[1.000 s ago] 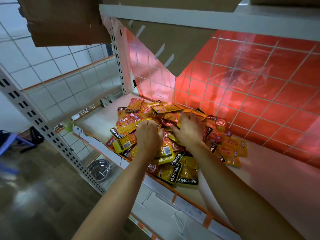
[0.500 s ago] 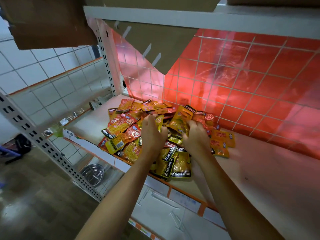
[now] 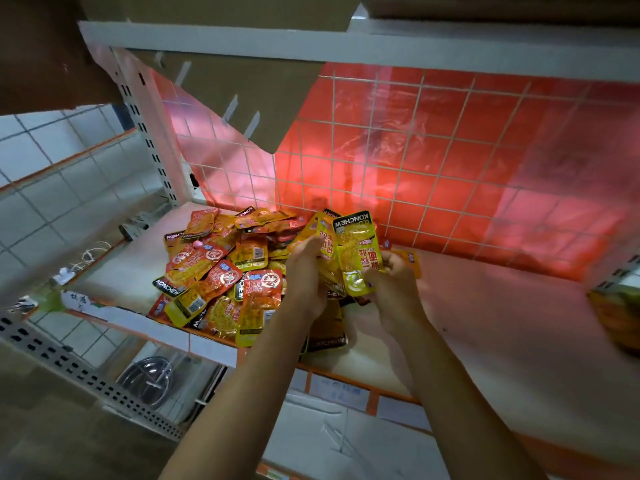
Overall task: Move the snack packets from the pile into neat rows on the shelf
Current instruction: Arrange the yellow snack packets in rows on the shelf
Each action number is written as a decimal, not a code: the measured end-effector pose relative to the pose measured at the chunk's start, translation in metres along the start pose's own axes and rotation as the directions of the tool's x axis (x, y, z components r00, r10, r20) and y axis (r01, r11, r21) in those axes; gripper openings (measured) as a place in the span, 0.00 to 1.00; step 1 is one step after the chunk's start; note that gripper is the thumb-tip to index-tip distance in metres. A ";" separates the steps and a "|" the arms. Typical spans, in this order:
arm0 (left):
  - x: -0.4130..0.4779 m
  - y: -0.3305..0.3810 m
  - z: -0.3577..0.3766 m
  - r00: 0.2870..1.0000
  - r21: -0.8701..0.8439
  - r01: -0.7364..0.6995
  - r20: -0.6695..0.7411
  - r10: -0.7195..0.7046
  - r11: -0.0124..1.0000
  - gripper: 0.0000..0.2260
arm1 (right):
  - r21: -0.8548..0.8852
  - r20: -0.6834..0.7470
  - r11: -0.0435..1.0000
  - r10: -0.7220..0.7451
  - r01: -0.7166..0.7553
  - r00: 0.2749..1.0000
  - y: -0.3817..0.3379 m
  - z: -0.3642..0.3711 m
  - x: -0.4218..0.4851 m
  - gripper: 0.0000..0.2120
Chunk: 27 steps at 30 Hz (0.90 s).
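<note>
While left hand (image 3: 306, 271) and right hand (image 3: 393, 284) grip glossy yellow packets (image 3: 356, 249), orange pile (image 3: 221, 271) beside.

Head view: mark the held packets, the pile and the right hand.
held packets (image 3: 358, 251), head view, front face of the yellow one in front.
pile (image 3: 221, 271), head view, orange packet near the heap's middle.
right hand (image 3: 394, 289), head view, back of the hand.

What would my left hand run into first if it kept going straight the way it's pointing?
The left hand points toward the shelf's back. Beyond the yellow packets it grips with the right hand, it would probably meet the red-backed wire grid first; depth is unclear.
</note>
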<state>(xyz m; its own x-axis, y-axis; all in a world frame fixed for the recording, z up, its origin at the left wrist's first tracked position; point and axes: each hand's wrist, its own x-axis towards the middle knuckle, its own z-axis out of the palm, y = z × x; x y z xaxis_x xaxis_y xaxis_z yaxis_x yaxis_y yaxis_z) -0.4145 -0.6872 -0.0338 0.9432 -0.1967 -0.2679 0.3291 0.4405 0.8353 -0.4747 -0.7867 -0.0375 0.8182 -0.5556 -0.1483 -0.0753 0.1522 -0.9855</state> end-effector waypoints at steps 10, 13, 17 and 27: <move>-0.021 -0.046 0.030 0.959 0.089 0.096 0.259 -0.116 0.991 0.12 | 0.124 -0.168 0.990 -0.045 0.066 0.985 0.002 -0.079 -0.019 0.25; -0.030 -0.057 0.050 0.944 0.101 0.134 0.289 -0.158 0.986 0.09 | 0.115 -0.303 0.983 -0.106 0.146 0.947 -0.003 -0.115 -0.022 0.16; -0.041 -0.073 0.081 0.936 0.126 0.177 0.285 -0.207 0.976 0.09 | 0.245 -0.401 0.949 -0.088 0.199 0.912 -0.010 -0.163 -0.025 0.11; -0.076 -0.150 0.182 0.924 0.290 0.120 0.318 -0.213 0.949 0.12 | 0.450 -0.429 0.866 -0.006 0.220 0.903 -0.027 -0.277 -0.023 0.06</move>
<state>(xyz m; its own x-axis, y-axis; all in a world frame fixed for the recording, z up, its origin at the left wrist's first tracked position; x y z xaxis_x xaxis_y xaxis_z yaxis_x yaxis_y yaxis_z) -0.5439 -0.8982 -0.0513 0.7863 -0.5542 -0.2731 0.4118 0.1406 0.9004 -0.6496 -1.0042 -0.0300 0.4946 -0.8537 -0.1633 0.3709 0.3772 -0.8486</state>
